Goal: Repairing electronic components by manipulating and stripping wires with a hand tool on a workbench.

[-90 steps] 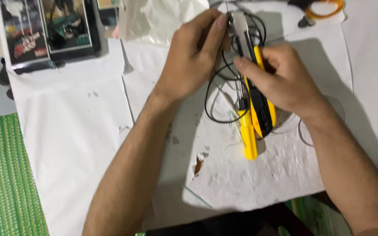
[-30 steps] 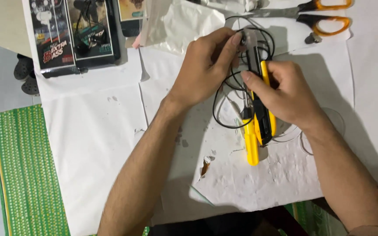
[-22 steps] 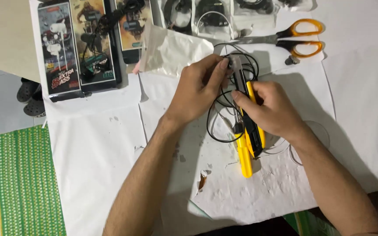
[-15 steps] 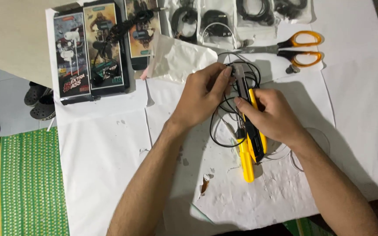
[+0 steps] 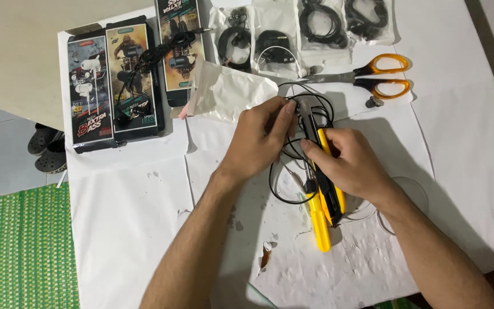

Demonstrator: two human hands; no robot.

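Boxes (image 5: 118, 80), dark, upright rectangles, top-left beyond hands (image 5: 261, 140).

Well up and left of the left hand's fingers (image 5: 284, 114), three tall dark retail boxes (image 5: 124, 80) with picture fronts lie side by side, the leftmost showing white earphones through a window. Just left of those fingertips lies a crumpled translucent white pouch (image 5: 227, 91). Above the fingers, along the far edge, sit four clear plastic bags (image 5: 307, 26) in a row, each holding coiled black cable. No screens or signs are visible
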